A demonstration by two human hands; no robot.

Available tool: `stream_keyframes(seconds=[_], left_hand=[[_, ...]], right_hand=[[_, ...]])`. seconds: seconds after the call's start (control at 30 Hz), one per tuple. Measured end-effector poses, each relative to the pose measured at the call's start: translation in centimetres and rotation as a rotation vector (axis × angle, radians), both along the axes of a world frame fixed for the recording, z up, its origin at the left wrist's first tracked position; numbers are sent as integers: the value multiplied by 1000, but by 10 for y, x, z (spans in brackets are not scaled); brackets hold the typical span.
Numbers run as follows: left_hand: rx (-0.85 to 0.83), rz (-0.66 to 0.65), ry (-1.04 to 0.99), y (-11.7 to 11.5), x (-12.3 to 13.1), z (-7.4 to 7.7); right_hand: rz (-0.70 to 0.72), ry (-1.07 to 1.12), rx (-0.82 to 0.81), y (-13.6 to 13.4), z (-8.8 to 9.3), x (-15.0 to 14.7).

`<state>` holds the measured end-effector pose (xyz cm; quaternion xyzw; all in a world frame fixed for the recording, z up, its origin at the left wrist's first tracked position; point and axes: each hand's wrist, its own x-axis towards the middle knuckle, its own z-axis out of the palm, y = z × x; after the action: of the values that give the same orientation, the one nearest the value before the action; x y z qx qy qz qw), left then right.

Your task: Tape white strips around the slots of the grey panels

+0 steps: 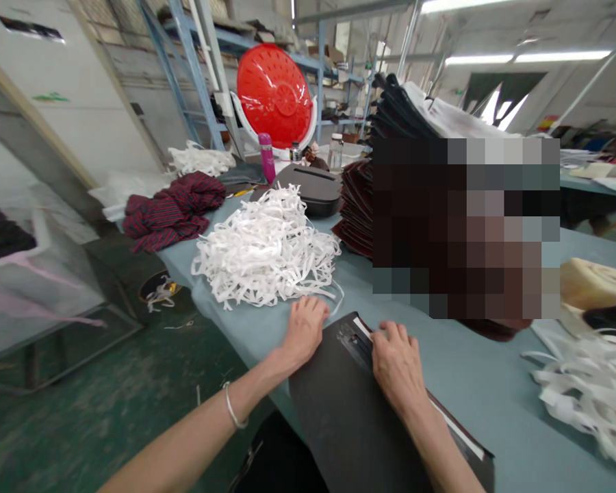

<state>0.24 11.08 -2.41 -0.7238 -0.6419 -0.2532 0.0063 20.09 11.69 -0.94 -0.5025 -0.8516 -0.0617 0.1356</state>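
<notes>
A dark grey, flat panel lies at the front of the table. A narrow white strip runs along its right side, partly covered by my right hand and forearm. My right hand rests on the panel with bent, slightly parted fingers, their tips at the strip. Beside the panel's upper left edge is my left hand, palm down with its fingers extended toward a loose white strip end. No object shows in its fingers. Just beyond it sits a heap of white strips.
A tall stack of dark brown and black pieces stands behind the panel, partly pixelated. More white strips lie at right. A striped cloth, a purple bottle, a dark case and a red basket are farther back.
</notes>
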Motion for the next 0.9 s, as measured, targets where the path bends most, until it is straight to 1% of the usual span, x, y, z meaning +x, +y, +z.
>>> stream_keyframes(seconds=[0.07,0.13,0.17,0.2,0.27,0.33,0.4,0.43,0.5,0.57,0.6,0.7,0.77,0.83,0.9], left_hand=[[-26,-180,-30,-10,6,3],[-70,-336,-164,-21,9,7],[-98,-374,-251,-25,9,9],[-129,-385,-333,-27,7,11],[-201,-375,-416,-29,1,16],[-263,-399,-427,-29,-2,18],[-289,-445,-445,-31,3,18],[-290,-471,-459,-33,9,17],[-272,-511,-492,-38,23,15],[-247,-520,-517,-44,35,13],[-240,-513,-525,-47,39,12],[-237,-518,-537,-50,39,14],[-227,-513,-520,-47,33,17],[-179,-421,-487,-39,27,18],[-96,-283,-427,-26,19,16]], right_hand=[[75,87,34,-3,5,-15],[166,208,22,-12,6,-22],[195,256,-9,-18,5,-22],[208,292,-50,-24,5,-20],[198,337,-131,-37,4,-9],[149,402,-195,-46,6,3],[39,542,-273,-50,9,7],[-28,633,-351,-49,9,5],[-137,806,-559,-44,6,-4],[-185,902,-726,-37,-1,-15],[-191,922,-764,-34,-5,-19],[-209,921,-746,-24,-11,-26],[-212,900,-685,-18,-10,-27],[-202,862,-583,-12,-7,-30],[-186,812,-480,-7,-5,-36]])
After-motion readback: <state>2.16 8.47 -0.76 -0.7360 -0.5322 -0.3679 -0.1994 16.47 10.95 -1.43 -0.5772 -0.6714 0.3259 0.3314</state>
